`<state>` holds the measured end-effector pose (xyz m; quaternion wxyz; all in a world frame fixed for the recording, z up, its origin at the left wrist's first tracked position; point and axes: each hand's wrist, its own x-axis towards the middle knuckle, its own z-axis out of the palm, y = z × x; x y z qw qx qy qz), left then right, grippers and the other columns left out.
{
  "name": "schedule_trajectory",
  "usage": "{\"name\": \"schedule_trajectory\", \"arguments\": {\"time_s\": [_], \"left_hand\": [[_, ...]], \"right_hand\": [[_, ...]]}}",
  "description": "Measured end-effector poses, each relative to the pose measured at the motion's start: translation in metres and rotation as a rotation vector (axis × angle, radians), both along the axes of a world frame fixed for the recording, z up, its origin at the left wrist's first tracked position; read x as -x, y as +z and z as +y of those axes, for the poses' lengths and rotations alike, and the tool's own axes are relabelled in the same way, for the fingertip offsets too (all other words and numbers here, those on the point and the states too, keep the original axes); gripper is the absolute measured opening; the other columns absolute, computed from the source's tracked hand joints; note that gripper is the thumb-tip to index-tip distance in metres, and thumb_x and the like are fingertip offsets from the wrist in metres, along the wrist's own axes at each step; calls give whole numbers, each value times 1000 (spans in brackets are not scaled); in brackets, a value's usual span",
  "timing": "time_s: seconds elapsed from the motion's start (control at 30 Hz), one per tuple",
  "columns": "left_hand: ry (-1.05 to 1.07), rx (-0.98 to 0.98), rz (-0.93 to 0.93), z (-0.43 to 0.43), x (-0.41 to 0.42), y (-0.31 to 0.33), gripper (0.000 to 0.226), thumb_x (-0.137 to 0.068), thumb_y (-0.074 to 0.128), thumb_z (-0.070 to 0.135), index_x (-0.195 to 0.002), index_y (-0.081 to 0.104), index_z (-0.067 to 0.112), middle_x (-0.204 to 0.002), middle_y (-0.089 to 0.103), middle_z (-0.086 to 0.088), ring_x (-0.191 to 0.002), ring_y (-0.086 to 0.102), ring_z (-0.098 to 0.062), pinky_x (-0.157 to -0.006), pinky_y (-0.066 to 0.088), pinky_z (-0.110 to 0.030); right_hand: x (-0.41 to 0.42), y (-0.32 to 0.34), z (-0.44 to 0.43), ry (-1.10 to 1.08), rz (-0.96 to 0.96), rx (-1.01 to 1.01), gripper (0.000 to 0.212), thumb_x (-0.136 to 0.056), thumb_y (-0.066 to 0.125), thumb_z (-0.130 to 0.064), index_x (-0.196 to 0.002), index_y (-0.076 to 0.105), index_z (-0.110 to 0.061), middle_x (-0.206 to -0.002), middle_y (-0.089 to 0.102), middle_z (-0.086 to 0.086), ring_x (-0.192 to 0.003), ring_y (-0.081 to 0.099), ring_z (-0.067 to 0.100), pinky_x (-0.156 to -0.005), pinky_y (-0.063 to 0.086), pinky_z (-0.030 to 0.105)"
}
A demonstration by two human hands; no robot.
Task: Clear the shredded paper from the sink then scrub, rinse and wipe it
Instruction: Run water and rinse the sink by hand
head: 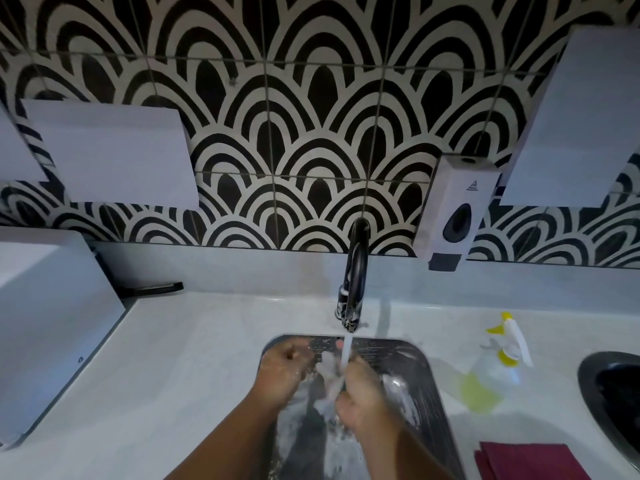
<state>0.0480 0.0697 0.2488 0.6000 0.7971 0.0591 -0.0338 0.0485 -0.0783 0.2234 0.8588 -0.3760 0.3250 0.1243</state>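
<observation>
Likely rinse stage. Black sink (419, 365) sudsy, no paper shreds visible. Both hands under tap stream (346, 355): left hand (282, 372) fingers curled, nothing seen inside; right hand (360, 403) fingers hidden by foam, cannot tell. Sweep water across soapy walls toward drain.

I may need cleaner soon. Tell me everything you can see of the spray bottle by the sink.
The spray bottle is clear plastic with a white trigger head and yellow nozzle and collar, holding a little yellow-green liquid. It stands on the white counter, right of the sink, beyond the maroon cloth; no hand touches it.
</observation>
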Motion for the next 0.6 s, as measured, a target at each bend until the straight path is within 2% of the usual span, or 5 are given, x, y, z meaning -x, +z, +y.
{"name": "schedule_trajectory", "arguments": {"time_s": [0.13,0.27,0.4,0.47,0.6], "left_hand": [[-7,39,48,7,2,-4,17,-101,63,25,-91,74,17,-80,71,-13,-62,60,-11,-58,50,-25],[-8,70,43,8,-2,-6,20,-99,64,14,-88,78,20,-72,72,-6,-64,63,-17,-61,52,-29],[-51,57,43,10,-4,-6,17,-98,68,22,-86,80,22,-71,70,-10,-63,62,-16,-63,52,-32],[-42,66,64,10,-3,-5,16,-97,68,19,-86,79,20,-68,69,-8,-61,60,-16,-61,50,-32],[-44,89,118,5,-4,-1,20,-95,67,12,-83,80,19,-65,67,-7,-60,59,-17,-58,47,-30]], "right_hand": [[-7,2,13,-23,25,416,25,-99,54,0,-104,72,-17,-81,65,12,-53,52,15,-47,44,32],[-13,7,18,-21,41,541,31,-92,50,11,-88,69,-13,-71,59,12,-47,47,18,-41,34,27],[-23,10,11,-47,24,426,26,-102,52,-21,-76,55,-23,-71,55,0,-57,50,14,-48,45,27],[-20,8,2,-39,67,287,29,-103,53,-29,-79,58,-13,-62,53,6,-48,47,18,-41,40,28],[-9,8,-9,-38,30,-26,10,-100,58,-3,-108,64,-1,-99,66,22,-92,68,35,-69,61,46]]}}
